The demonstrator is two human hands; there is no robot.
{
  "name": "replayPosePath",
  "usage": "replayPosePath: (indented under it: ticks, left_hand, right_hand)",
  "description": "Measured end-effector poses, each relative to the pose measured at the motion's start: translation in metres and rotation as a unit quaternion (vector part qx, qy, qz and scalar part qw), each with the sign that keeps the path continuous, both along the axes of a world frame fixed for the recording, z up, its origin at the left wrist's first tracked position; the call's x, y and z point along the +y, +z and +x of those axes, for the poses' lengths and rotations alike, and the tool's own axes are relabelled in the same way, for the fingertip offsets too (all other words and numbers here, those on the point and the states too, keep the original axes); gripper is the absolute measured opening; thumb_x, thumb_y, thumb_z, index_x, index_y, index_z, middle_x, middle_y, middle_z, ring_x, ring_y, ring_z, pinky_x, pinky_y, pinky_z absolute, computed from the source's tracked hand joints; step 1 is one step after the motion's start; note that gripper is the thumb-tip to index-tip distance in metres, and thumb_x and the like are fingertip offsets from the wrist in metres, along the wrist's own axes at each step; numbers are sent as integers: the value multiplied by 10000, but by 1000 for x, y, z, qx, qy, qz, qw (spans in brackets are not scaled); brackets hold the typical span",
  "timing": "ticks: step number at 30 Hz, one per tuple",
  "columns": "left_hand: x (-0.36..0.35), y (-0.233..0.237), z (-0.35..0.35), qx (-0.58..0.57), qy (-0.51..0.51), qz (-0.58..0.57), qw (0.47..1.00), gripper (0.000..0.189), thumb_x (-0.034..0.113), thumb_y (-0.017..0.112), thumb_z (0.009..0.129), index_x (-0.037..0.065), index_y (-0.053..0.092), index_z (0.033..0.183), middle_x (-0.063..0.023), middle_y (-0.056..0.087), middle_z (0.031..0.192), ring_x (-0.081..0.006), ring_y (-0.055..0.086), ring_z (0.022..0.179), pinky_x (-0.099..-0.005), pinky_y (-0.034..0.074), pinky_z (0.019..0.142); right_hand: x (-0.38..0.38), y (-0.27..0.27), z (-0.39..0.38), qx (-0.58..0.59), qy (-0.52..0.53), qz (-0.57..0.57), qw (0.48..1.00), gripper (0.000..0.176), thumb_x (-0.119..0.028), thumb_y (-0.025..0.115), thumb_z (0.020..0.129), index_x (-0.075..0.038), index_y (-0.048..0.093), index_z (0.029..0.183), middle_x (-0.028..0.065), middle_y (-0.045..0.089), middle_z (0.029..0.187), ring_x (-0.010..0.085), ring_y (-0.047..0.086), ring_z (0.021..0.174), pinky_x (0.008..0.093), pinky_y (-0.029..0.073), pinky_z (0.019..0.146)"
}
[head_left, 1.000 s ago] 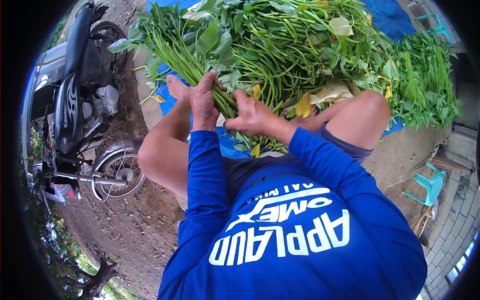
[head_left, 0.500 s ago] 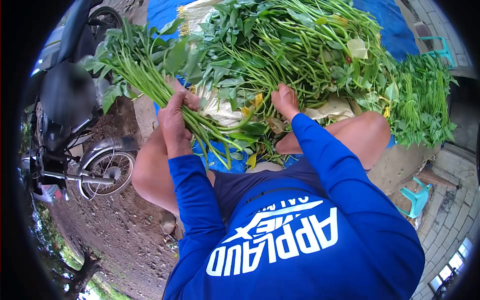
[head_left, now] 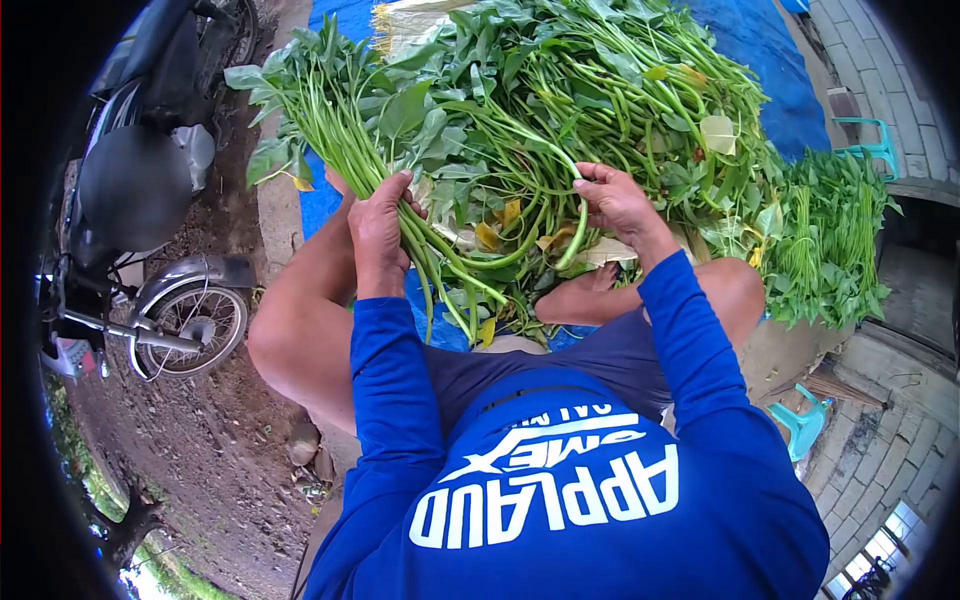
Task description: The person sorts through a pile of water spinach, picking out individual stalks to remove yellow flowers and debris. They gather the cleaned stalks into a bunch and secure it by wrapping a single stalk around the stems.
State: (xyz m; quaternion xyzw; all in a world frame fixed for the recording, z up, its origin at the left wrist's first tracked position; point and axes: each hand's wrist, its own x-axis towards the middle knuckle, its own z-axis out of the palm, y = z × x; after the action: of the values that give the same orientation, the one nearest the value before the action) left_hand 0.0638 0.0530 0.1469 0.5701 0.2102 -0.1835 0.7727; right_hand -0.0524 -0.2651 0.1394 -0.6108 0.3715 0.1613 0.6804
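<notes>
My left hand (head_left: 380,225) is wrapped round a bunch of long-stemmed leafy greens (head_left: 335,125). Its leaves point up and away, and the cut stem ends hang below my fist. Between the thumb and fingers of my right hand (head_left: 615,205) is a single thick green stem (head_left: 568,180), curving down past the fingertips. Beyond both hands spreads a large heap of the same greens (head_left: 610,100), leaves toward the left and stems toward the right. Some yellow leaves (head_left: 487,236) lie in front of the heap, between my hands.
Blue tarpaulin (head_left: 785,85) lies under the heap, with pale sacking (head_left: 415,25) at the far side. Tied bundles of greens (head_left: 825,235) rest at the right. A motorcycle (head_left: 190,320) stands on dirt at left. Teal plastic stools (head_left: 803,420) are at right on paving.
My right hand has drawn back from the heap, up and to the right, with a stem pinched in it. My left hand and its bunch have shifted slightly right.
</notes>
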Motion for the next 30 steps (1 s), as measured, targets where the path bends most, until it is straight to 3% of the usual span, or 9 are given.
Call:
replayPosePath:
  ticks: [6,9,11,15,20,24,26,28,30]
  left_hand:
    - [-4,0,-12,10,-13,-9,1000,173,155,802,917,29,687,891,-37,620,709,-155,615,555,-331,554,537]
    - [-3,-3,-14,-7,-20,5,1000,194,144,806,893,15,686,813,-49,609,657,-170,601,508,-332,529,505]
    - [-2,-5,-15,10,-40,16,999,190,161,809,899,13,692,878,-48,617,687,-165,611,534,-337,554,525]
    - [-9,-20,-19,15,-59,10,998,191,161,811,900,20,683,906,-50,616,695,-175,611,533,-334,543,510]
    - [-32,-31,-30,29,-69,-13,997,202,163,812,894,-1,698,866,-61,629,664,-175,621,521,-319,498,487]
    - [-49,-55,-39,35,-89,-70,993,223,183,828,895,7,699,940,-59,629,669,-174,627,539,-322,523,501]
    - [-56,-67,-44,63,-119,-110,985,235,227,821,917,30,692,919,-56,644,696,-187,635,556,-343,553,533]
    - [-59,-88,-47,99,-148,-166,970,235,249,813,934,51,688,920,-52,656,723,-196,649,585,-354,578,571]
    - [-55,-122,-49,145,-152,-228,951,244,286,799,948,68,692,936,-63,694,765,-199,675,644,-387,609,642]
  right_hand:
    - [-33,25,-23,-44,3,203,978,205,-163,657,1078,-87,640,1267,4,711,1005,123,712,833,322,620,745]
    - [-19,58,-40,-143,-46,218,964,262,-123,657,1069,-47,643,1319,26,721,1017,130,722,826,299,627,736]
    - [-16,71,-51,-196,-69,216,954,255,-76,672,1049,-41,663,1302,40,724,1031,126,715,834,284,613,745]
    - [20,113,-56,-306,-143,105,935,269,-32,710,1017,-1,672,1282,36,737,1036,98,688,864,256,593,772]
    - [53,121,-34,-378,-141,-196,894,276,19,734,982,15,704,1256,24,722,1049,71,632,871,229,529,766]
    - [82,107,-6,-375,-89,-362,849,215,18,730,948,20,754,1162,68,724,993,108,631,822,264,519,717]
    - [91,75,10,-336,-11,-371,866,203,11,728,944,36,753,1144,97,754,958,127,670,819,275,531,703]
    - [99,14,20,-237,50,-251,937,192,3,730,953,34,749,1141,105,780,934,146,707,793,280,547,662]
    - [107,-14,22,-48,21,-2,999,219,-49,751,975,28,721,1178,62,758,939,115,691,740,255,534,625]
